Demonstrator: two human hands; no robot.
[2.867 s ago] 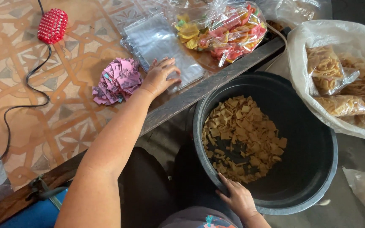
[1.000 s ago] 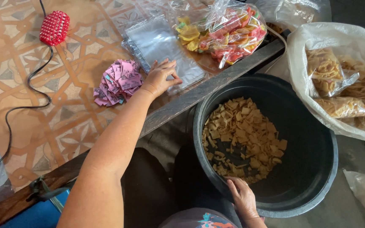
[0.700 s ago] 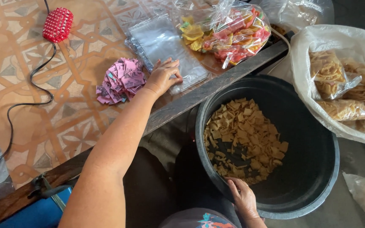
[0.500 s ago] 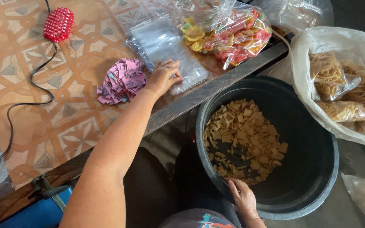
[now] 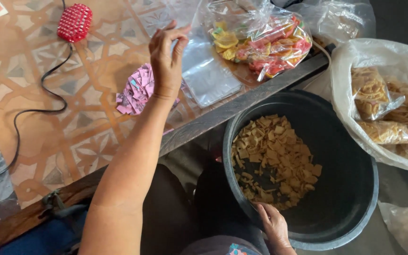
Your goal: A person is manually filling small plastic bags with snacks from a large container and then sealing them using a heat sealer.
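Left hand (image 5: 166,59) raised at upper centre, fingertips pinched on a clear plastic bag (image 5: 192,40) lifted off the stack of bags (image 5: 208,78) on the table (image 5: 72,137). Right hand (image 5: 272,224) at bottom centre, fingers curled loosely over the near rim of the black tub (image 5: 350,189), among the chips (image 5: 275,163); no grip visible. Thin film, slight pinch: likely to slip, or to drag a second bag along. Pink paper scraps (image 5: 135,89) just beside the wrist, easily scattered.

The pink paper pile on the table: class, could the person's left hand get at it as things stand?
Probably yes. The left hand is raised just above and beside the pink paper pile, which lies uncovered on the table; nothing stands between them.
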